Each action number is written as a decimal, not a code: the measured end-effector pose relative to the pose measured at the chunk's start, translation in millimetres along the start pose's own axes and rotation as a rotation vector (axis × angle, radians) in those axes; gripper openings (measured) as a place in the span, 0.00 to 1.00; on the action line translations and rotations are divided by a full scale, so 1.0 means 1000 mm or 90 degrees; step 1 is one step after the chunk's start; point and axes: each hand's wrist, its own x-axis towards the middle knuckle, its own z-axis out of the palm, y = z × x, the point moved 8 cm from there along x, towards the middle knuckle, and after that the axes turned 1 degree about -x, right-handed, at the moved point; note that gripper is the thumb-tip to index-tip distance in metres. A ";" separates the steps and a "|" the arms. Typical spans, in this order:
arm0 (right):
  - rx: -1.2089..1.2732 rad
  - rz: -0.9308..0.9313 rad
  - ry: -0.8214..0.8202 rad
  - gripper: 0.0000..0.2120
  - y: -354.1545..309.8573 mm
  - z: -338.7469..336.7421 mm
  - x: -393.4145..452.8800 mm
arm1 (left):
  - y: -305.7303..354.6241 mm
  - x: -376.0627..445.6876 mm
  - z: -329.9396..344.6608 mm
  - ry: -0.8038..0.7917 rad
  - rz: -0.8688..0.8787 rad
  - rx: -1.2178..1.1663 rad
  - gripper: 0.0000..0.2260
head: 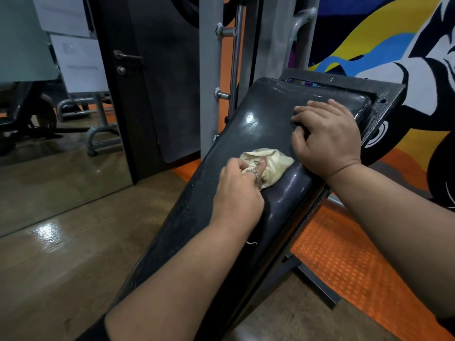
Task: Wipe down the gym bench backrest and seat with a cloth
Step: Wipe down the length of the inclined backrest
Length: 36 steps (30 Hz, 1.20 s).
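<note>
the black backrest [266, 124] was a long, glossy vinyl pad with rounded corners, tilted and running up away from the camera, its skin scuffed with pale scratches near the top edge. on the middle of that pad lay a cream cloth [269, 164], crumpled into a soft bunch with folds. the left hand [236, 193] was closed on the near side of the cloth, fingers curled into it, a silver ring [253, 173] on one finger. the right hand [325, 141] lay just beyond the cloth toward the pad's top, fingers spread flat on the vinyl and holding nothing. behind the pad's top edge showed a speckled grey metal frame [384, 104]. left of the pad stood a grey steel upright [209, 70] with chrome pegs, and further left a dark door [147, 82] and a mirror [49, 119]. to the right of the pad lay orange studded rubber matting [344, 257], with a painted mural wall [381, 33] behind. wood-look flooring [73, 254] shone below the pad's left edge.
</note>
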 end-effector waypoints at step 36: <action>-0.002 0.005 -0.006 0.12 -0.005 -0.003 0.002 | -0.080 0.047 -0.013 -0.025 -0.157 0.116 0.18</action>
